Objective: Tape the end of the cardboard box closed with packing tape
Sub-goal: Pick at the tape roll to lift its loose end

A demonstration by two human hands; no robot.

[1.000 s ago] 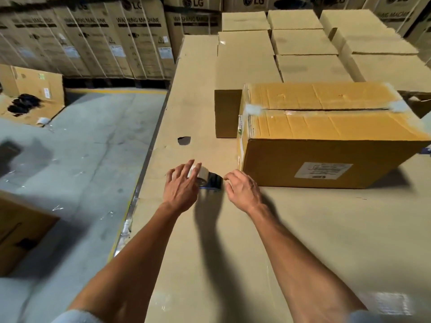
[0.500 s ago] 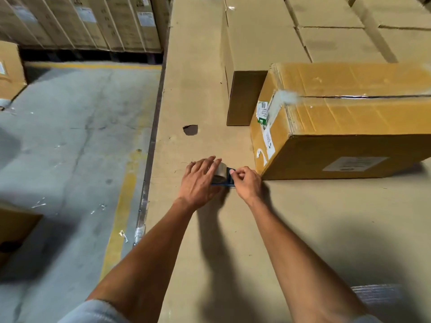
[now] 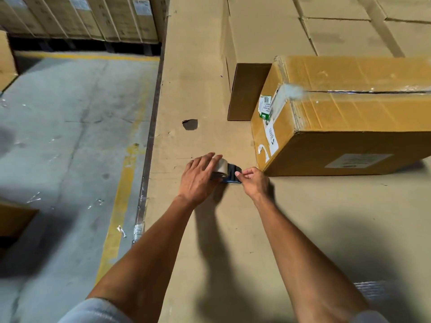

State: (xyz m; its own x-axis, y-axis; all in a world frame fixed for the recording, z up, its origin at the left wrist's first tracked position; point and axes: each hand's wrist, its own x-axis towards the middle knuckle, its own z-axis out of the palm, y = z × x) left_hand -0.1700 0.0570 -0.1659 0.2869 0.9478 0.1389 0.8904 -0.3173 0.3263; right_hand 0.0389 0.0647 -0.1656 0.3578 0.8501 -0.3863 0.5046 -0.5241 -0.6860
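A brown cardboard box (image 3: 349,127) lies on a large cardboard-covered work surface (image 3: 233,229), its left end facing me with white labels and a strip of clear tape over the top seam. Just left of its near corner a tape dispenser (image 3: 227,170), blue and black with a tan roll, sits on the surface. My left hand (image 3: 198,178) grips the roll from the left. My right hand (image 3: 253,181) pinches at the dispenser's front end, where the tape's end would be; the tape itself is too small to make out.
A plain smaller box (image 3: 247,89) stands behind the task box, with flat cartons (image 3: 338,24) beyond it. A dark hole (image 3: 190,124) marks the surface. The surface's left edge (image 3: 149,159) drops to a concrete floor (image 3: 70,136) with yellow lines. Stacked cartons (image 3: 93,17) line the back.
The camera has tilted down and shifted left, so the box's end now shows. Both hands stay at the dispenser; the right fingers have closed into a pinch at its front.
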